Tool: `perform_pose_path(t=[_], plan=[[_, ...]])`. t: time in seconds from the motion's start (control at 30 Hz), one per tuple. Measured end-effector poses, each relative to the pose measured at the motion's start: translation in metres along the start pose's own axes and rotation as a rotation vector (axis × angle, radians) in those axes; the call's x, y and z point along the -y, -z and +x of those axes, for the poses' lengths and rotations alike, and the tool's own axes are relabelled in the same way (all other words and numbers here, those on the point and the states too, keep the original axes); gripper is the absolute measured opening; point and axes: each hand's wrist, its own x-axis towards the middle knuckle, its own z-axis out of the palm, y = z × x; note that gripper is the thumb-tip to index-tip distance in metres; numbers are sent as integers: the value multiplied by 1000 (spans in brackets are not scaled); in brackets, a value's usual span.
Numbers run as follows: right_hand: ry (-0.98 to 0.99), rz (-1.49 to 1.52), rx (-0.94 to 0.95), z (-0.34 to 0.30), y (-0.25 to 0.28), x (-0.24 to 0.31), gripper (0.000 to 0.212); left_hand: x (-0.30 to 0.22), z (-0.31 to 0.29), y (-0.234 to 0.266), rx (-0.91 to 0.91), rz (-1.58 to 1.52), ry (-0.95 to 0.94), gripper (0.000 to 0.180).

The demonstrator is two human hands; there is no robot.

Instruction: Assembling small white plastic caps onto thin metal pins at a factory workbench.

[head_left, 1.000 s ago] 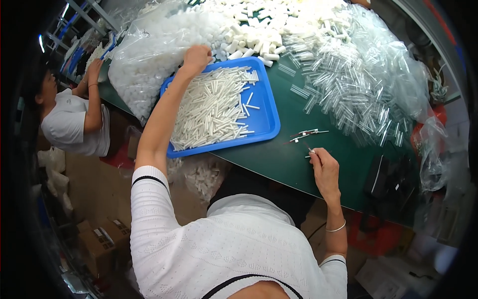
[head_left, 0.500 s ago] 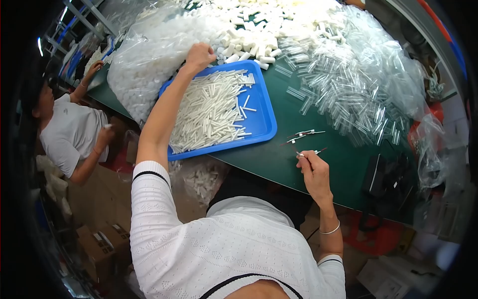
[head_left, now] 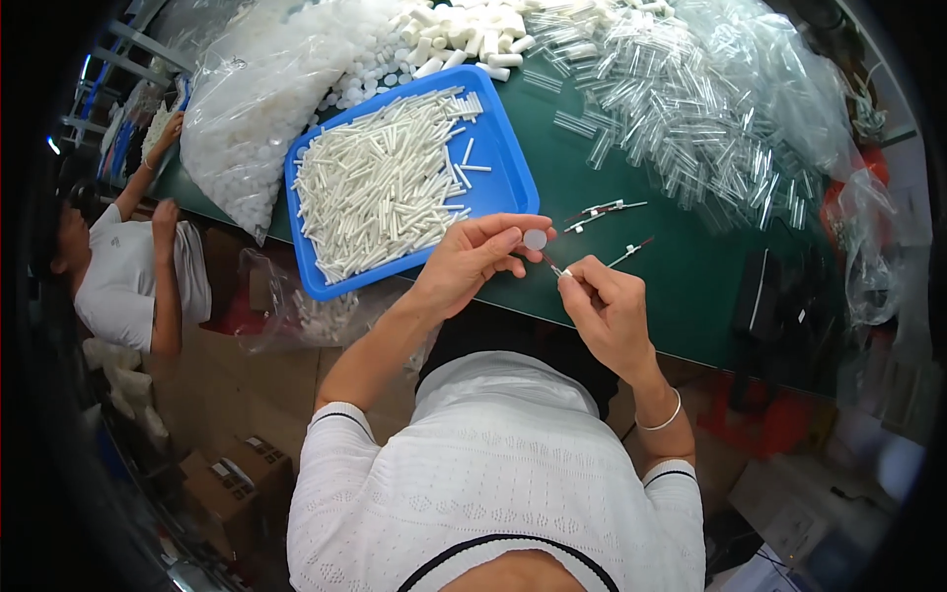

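Observation:
My left hand (head_left: 472,259) pinches a small translucent white round cap (head_left: 535,240) between thumb and fingers, in front of the blue tray (head_left: 518,187). Close to its right, my right hand (head_left: 610,308) is closed on a thin rod with a dark red tip (head_left: 552,264); the tip points at the cap, and I cannot tell whether they touch. Short white sticks (head_left: 380,183) lie heaped in the tray. Just beyond my right hand, a similar thin rod (head_left: 631,253) and a small group of thin white and red pieces (head_left: 597,211) rest on the green table (head_left: 681,306).
A plastic bag of white caps (head_left: 247,138) stands left of the tray. Behind it are thick white cylinders (head_left: 483,39); clear tubes (head_left: 691,128) are piled at the right. A black device (head_left: 779,316) sits on the right. Another person (head_left: 138,276) works at the left.
My left hand has come back from the loose caps behind the tray, with a cap now in its fingers. It has met my right hand, which has shifted slightly left and up.

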Motion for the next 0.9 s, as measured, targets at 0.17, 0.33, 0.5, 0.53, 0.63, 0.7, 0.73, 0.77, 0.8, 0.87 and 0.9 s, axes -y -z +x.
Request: perform_pose_path(t=[0.17,0.33,0.5,0.53,0.63,0.7,0.73,0.77,0.8,0.87,0.9], plan=[[-22,-71,9,-3,-1,-3,14,8,-8,0,-10,0,-39,29],[-20,-64,11,-5,-1,-5,15,12,-9,-2,-42,30,-52,29],[-8,-61,1,-6,0,-4,15,15,-8,0,-38,-2,-5,32],[0,-65,2,-6,0,-6,16,15,-8,-1,-36,-2,-2,32],[-10,-66,6,-6,1,-7,16,17,-7,0,-36,-23,1,32],[-28,-62,10,-6,1,-7,16,19,-8,3,-2,-65,7,29],[-24,-69,7,-6,1,-8,15,19,-8,4,-1,-66,10,29],[-20,-77,4,-6,1,-8,15,19,-8,4,14,-82,15,29],[-22,-77,2,-7,1,-8,15,19,-8,5,28,-98,20,29],[-45,-55,29,-7,1,-5,15,20,-8,4,9,-74,21,29],[-46,-56,28,-6,1,-4,15,20,-8,3,-10,-50,21,29]])
